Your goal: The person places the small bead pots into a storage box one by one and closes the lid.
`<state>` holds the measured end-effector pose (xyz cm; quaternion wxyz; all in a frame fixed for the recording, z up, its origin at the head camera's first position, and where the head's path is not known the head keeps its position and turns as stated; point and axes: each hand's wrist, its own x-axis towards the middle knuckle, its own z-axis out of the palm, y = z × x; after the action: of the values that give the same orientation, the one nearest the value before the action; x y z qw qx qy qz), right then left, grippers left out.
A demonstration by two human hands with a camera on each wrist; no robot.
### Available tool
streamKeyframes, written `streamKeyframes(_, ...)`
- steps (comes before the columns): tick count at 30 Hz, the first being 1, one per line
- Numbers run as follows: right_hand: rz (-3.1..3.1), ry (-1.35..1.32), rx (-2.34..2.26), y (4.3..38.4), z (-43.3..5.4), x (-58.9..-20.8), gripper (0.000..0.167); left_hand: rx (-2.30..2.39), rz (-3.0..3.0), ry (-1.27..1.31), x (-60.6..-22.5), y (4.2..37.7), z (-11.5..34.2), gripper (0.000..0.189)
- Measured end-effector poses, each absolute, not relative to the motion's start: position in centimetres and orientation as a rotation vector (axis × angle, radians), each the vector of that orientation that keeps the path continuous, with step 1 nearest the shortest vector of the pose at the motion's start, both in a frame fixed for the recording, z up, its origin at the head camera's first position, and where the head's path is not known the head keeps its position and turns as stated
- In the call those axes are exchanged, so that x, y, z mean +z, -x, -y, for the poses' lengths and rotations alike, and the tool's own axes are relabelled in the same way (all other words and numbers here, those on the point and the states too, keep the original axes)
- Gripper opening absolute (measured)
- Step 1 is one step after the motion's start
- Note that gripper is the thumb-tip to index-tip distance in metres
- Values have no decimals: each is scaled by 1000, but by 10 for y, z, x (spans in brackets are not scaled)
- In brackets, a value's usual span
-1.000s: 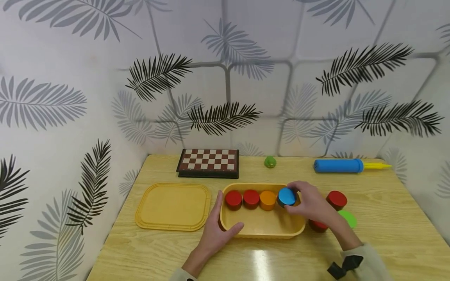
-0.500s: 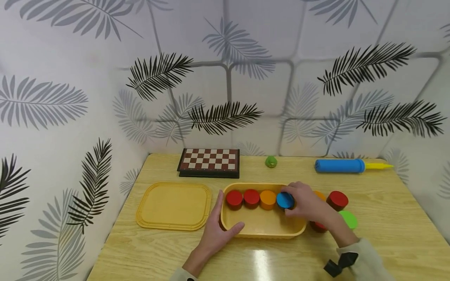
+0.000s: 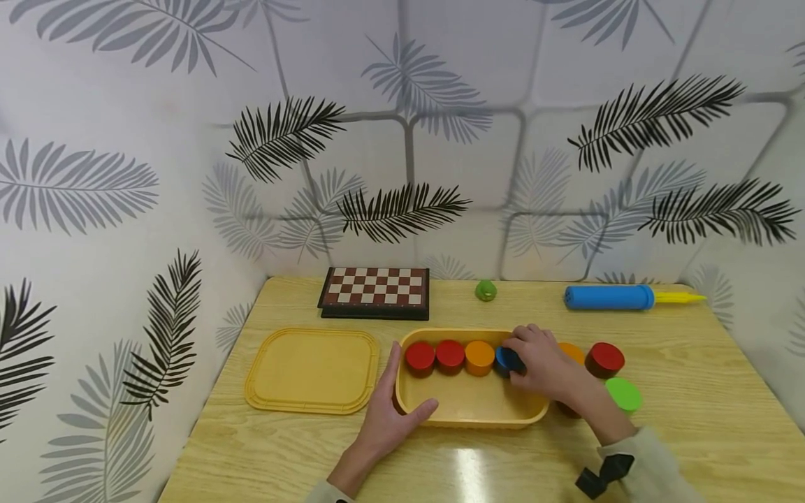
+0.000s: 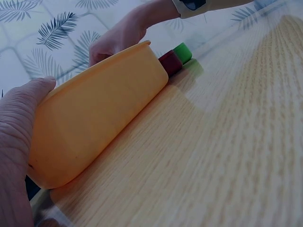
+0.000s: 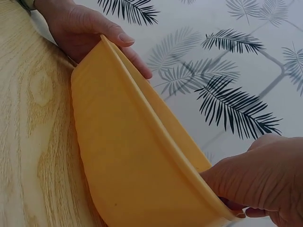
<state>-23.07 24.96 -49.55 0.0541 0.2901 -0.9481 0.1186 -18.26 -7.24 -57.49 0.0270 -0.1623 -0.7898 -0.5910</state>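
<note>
A yellow plastic box (image 3: 472,412) stands on the table. My left hand (image 3: 385,419) rests against its left end, fingers straight along the wall and thumb over the front rim. In the right wrist view that hand (image 5: 87,28) lies around the box's far corner. Along the back wall inside sit two red short cylinders (image 3: 420,358) and an orange one (image 3: 479,356). My right hand (image 3: 544,363) reaches into the right end and grips a blue short cylinder (image 3: 506,362) beside the orange one. Fingers cover much of the blue one; the box wall hides it in both wrist views.
More short cylinders stand right of the box: red (image 3: 605,359), green (image 3: 624,395) and orange (image 3: 571,351), partly behind the right arm. A yellow lid (image 3: 311,370) lies to the left. Behind are a chessboard (image 3: 375,290), a green figure (image 3: 486,290) and a blue pump (image 3: 610,297).
The blue cylinder has moved down and slightly left, deeper into the box, with my right hand following over it. My left hand keeps its place on the box.
</note>
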Motion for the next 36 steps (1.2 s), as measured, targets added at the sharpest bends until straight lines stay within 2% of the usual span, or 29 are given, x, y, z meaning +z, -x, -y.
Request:
streamKeyframes(8, 2728, -893, 477, 226, -255, -500, 43, -1821, 2419, 516, -574, 182, 72, 112)
streamKeyframes(15, 2628, -694, 762, 205, -275, -497, 45, -1816, 2420, 517, -573, 181, 71, 112)
streamKeyframes(23, 2456, -519, 848, 182, -310, -497, 60, -1799, 2432, 521, -576, 182, 72, 111)
streamKeyframes(36, 2298, -239, 968, 149, -354, -542, 67, -1797, 2433, 521, -575, 182, 72, 112)
